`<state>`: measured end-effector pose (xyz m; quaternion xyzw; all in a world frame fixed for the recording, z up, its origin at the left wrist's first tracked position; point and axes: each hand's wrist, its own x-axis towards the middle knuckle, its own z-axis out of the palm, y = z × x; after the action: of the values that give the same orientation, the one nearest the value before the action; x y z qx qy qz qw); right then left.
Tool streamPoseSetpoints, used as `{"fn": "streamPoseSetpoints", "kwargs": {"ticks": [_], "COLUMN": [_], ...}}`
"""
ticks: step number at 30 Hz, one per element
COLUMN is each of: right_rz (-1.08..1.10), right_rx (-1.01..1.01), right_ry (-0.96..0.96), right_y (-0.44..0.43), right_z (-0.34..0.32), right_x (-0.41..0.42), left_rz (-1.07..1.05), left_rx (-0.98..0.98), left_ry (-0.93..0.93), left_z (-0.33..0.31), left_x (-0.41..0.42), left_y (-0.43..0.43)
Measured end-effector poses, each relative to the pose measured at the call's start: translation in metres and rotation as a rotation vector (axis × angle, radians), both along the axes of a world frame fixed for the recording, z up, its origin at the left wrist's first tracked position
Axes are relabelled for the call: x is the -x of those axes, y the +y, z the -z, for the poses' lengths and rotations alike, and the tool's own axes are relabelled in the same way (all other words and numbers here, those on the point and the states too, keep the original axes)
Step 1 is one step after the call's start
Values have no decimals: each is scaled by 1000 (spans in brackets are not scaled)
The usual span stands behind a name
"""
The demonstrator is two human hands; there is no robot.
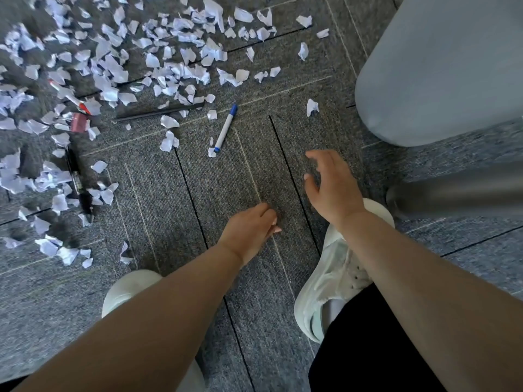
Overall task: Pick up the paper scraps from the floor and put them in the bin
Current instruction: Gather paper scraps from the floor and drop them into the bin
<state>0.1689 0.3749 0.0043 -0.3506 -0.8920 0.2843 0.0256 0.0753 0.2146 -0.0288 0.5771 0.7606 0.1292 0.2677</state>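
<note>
Several white paper scraps (pixel 158 52) lie scattered over the grey carpet, thickest at the upper left. One lone scrap (pixel 312 106) lies at the upper middle right, beyond my right hand. A pale grey bin (pixel 441 72) stands at the upper right. My left hand (pixel 250 230) hovers low over bare carpet with its fingers loosely curled and nothing in it. My right hand (pixel 329 183) is spread, fingers relaxed, and holds nothing. Both hands are apart from the scraps.
A blue-capped marker (pixel 225 128) lies among the nearest scraps. A thin black rod (pixel 158 112) and a dark pen (pixel 76 176) lie at the left, beside a small red object (pixel 78 122). A dark cylinder (pixel 458 190) lies at the right. My white shoes (pixel 336 267) stand below.
</note>
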Motion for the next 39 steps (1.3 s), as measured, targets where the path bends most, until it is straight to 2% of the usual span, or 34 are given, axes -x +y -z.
{"fn": "streamPoseSetpoints", "kwargs": {"ticks": [5, 10, 16, 19, 24, 26, 29, 31, 33, 36, 39], "right_rz": [-14, 183, 343, 288, 155, 124, 95, 91, 85, 50, -61], "right_rx": [10, 25, 77, 76, -32, -107, -156, -156, -153, -118, -166], "right_ry": [-31, -151, -77, -62, 54, -18, -237, -377, -454, -478, -456], "right_y": [7, 36, 72, 77, 77, 84, 91, 97, 104, 113, 118], "right_z": [10, 20, 28, 26, 19, 21, 27, 32, 36, 42, 45], "right_x": [13, 55, 91, 104, 151, 170, 180, 185, 189, 200, 220], "left_rz": [-183, -243, -410, -490, -470, -435, -366, -360, -338, -318, -399], "left_rx": [-80, -127, -71, -68, -84, -94, 94, 258, 333, 341, 310], "left_ry": [30, 31, -51, -68, 8, 103, 323, 318, 288, 282, 319], "left_z": [-4, -14, -22, -22, -17, -16, -10, -3, 4, 9, 10], "left_x": [49, 103, 143, 158, 193, 210, 229, 241, 247, 253, 263], "left_y": [23, 56, 75, 72, 83, 92, 101, 104, 106, 111, 118]}}
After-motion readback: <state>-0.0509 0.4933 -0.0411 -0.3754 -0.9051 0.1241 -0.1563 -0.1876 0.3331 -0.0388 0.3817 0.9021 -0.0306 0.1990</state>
